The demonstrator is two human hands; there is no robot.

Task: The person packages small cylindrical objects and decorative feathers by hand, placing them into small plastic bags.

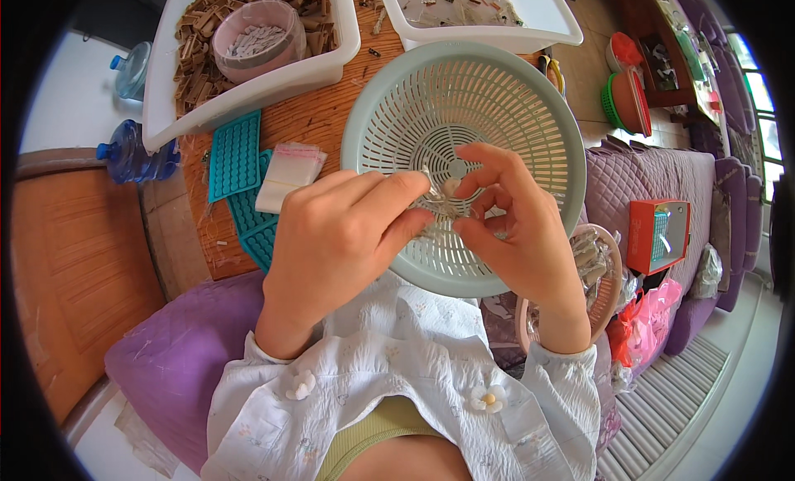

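Over a grey-green plastic colander [364, 108], both of my hands meet at a small clear plastic bag [441, 204]. My left hand [335, 233] pinches the bag's left side between thumb and forefinger. My right hand [517, 228] has its fingers curled, with the thumb and fingertips at the bag's right side. A small pale piece shows at the bag between my fingertips, too small to make out. The colander's slotted bottom shows behind my hands.
A white tub [348, 46] of brown pieces holds a pink bowl [286, 55]. Another white tub [546, 36] stands beyond the colander. Teal moulds [235, 154] and stacked clear bags [288, 179] lie left. A pink basket [613, 270] of wrapped packets stands right, near a red box [636, 233].
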